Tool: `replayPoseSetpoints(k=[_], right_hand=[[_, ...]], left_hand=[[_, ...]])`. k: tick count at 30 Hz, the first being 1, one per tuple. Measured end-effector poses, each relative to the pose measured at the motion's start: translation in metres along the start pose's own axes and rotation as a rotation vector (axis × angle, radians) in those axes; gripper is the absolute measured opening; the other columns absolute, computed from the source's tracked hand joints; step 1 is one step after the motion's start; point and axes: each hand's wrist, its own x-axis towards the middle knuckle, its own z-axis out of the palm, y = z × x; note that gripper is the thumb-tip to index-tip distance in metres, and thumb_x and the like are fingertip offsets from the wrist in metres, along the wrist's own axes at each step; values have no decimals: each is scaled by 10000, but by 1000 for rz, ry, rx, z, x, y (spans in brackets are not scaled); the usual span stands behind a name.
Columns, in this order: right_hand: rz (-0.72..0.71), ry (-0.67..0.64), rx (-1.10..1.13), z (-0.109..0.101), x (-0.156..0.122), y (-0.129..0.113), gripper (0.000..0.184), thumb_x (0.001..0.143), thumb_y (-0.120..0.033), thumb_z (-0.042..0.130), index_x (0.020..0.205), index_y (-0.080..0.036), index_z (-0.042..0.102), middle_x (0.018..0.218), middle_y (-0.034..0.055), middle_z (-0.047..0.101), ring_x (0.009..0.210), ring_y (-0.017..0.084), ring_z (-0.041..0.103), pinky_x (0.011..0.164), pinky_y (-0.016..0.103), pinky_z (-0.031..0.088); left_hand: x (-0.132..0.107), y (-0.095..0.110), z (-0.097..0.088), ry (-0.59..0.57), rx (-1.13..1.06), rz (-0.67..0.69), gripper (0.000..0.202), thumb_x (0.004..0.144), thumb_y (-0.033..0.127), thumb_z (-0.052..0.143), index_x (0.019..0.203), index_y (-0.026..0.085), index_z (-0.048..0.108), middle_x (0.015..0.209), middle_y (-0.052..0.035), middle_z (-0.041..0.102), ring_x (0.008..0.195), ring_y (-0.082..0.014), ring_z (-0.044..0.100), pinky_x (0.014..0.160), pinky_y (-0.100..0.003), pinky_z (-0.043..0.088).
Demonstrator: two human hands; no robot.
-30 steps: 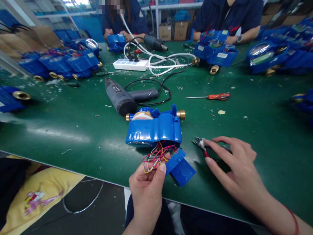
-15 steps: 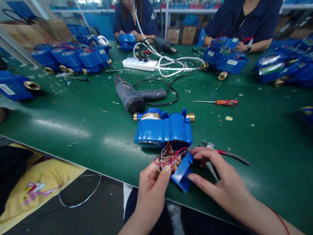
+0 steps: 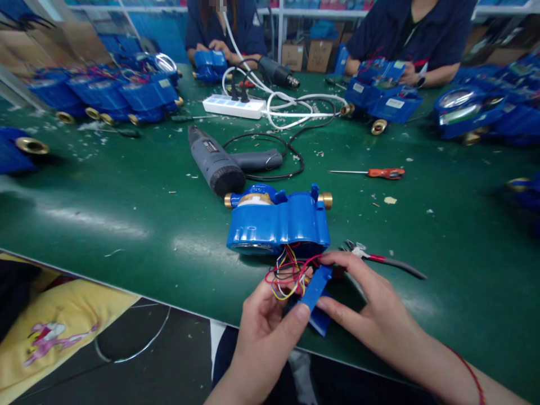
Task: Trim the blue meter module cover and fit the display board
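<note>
My left hand (image 3: pixel 270 332): thumb pressed on the near end of the blue flap (image 3: pixel 316 286), fingers curled behind it, closed on it. My right hand (image 3: pixel 373 304): thumb and forefinger at the flap's right edge and far end, gripping it between them. Loose wires (image 3: pixel 289 275), red, yellow, white, black, bunch over my left fingertips, just left of the flap. They run out of the blue meter housing (image 3: pixel 278 225), which sits on the green surface (image 3: pixel 126 197) just beyond both hands. Cutters (image 3: pixel 396 266) right of it; heat gun (image 3: pixel 215 160) farther left; orange screwdriver (image 3: pixel 386 173) far right.
</note>
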Motion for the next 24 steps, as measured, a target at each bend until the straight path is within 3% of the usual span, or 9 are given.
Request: replayPoseSetpoints(k=[2,5,13,18,24], right_hand=[[-16,37,26,-1,-1,0,236,956,-320,575,1146,-204,497,1056,29,616,983,115,592,856,197,482],[-74,90,68,-2,-2,0,182,931,-234,609,1083,-203,511,986,17,608,954,131,570,862,238,462],[-139,140,144,0,-5,-1,261,913,-110,593,1146,-180,496,1014,38,578,978,141,548,897,257,452],[-54,155,179,5,-10,-1,315,927,-89,546,1196,-227,459,1026,34,577,983,142,566,883,241,493],[65,212,272,10,-10,1,275,940,-199,582,1190,-248,478,993,29,584,913,142,602,836,242,529]], left_hand=[[0,2,1,48,9,-4,240,761,191,778,995,224,739,1004,-50,784,980,-191,729,887,-234,547],[0,-2,-1,72,-26,-16,223,777,183,756,993,233,734,947,-34,789,923,-173,740,869,-236,558],[5,0,-4,76,4,-36,169,794,206,747,963,205,746,916,-46,786,862,-160,737,842,-233,565],[8,2,-2,116,108,8,87,815,226,727,877,180,767,884,-58,794,817,-172,742,781,-233,582],[4,-2,2,181,101,18,86,812,238,735,879,202,775,861,-34,797,783,-153,737,772,-211,583]])
